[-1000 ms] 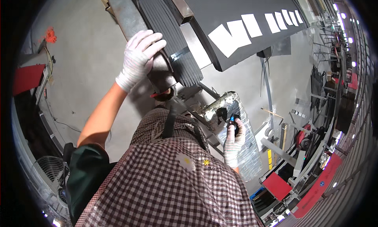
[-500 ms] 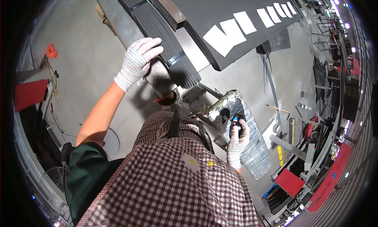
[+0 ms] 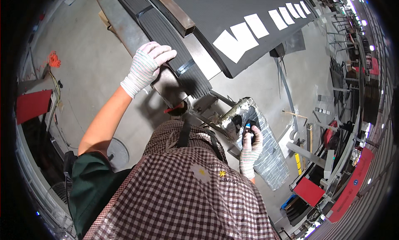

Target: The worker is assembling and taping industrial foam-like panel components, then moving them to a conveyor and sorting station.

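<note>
My left hand (image 3: 149, 65), in a white striped knit glove, lies on the edge of a long curved metal piece (image 3: 168, 84). Its fingers stretch toward a strapped bundle of dark grey strips (image 3: 166, 36). Low at the right, my right hand (image 3: 252, 147), gloved the same way, closes around a small black object with a blue patch (image 3: 248, 127); its kind cannot be made out. Behind that hand lies a long bundle wrapped in silvery film (image 3: 270, 161).
White paper sheets (image 3: 229, 46) lie in a row on a wide stack of dark sheets (image 3: 274, 42). A rusty square tube (image 3: 176, 13) runs beside the strips. Red panels stand at the left (image 3: 33, 106) and right (image 3: 307, 192). An orange coil (image 3: 54, 59) hangs far left.
The view has shifted slightly. My left hand's fingers reach a little farther right over the metal edge. The right hand keeps its grip on the small black object.
</note>
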{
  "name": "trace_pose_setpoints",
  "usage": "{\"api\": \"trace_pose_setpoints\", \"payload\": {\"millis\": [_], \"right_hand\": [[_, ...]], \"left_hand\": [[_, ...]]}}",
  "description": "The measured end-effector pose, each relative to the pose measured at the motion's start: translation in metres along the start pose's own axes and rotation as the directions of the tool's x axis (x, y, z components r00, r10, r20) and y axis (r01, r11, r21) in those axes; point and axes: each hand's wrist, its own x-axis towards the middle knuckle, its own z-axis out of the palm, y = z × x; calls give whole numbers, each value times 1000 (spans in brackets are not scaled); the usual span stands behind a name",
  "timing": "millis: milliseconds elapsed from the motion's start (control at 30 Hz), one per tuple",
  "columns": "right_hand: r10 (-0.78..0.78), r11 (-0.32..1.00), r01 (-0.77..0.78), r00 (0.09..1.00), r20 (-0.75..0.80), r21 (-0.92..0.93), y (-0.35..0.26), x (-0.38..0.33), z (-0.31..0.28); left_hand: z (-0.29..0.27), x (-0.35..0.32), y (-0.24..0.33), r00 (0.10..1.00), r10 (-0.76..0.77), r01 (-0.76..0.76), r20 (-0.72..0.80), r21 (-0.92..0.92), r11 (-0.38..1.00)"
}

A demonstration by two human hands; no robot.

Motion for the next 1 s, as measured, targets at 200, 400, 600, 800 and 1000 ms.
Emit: {"api": "trace_pose_setpoints", "payload": {"millis": [200,400,600,800,1000], "right_hand": [[33,999,-33,999,3,32,-8,-1,4],[-25,1000,25,1000,-1,2,4,2,2],[85,996,-86,996,31,36,-17,4,6],[28,997,-35,995,91,73,-18,16,0],[-95,994,84,984,151,73,-20,41,-31]], "left_hand": [[0,8,4,1000,-1,0,12,52,999],[1,8,3,999,-25,23,39,51,998],[-3,11,4,994,-48,46,98,29,999],[-14,60,32,906,113,-137,408,29,990],[-22,90,18,747,174,-184,642,-52,981]]}}
